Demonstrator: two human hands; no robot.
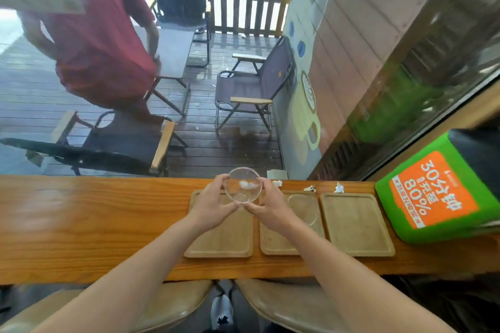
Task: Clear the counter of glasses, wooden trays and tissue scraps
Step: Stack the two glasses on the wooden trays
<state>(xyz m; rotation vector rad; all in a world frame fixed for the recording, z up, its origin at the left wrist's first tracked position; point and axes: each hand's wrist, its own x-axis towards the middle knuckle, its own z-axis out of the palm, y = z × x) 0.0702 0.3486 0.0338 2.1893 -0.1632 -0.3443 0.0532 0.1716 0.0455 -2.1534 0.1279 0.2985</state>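
Both hands cup a clear glass [242, 184] with a white tissue scrap [249, 184] inside it, near the counter's [81, 213] far edge: the left hand [213, 205] curls around its left side, the right hand [266, 204] around its right, thumbs meeting beneath. It is held over the leftmost wooden tray [224, 235] of three; a second glass [303, 208] sits on the middle tray [273, 240]. More tissue scraps [309, 189] lie along the far edge behind the trays.

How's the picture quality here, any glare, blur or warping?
Head view: wide-angle bending curves the counter edge; daylight blows out the top above the fence; the person in red is motion-blurred; the hands and glass stay fairly sharp.
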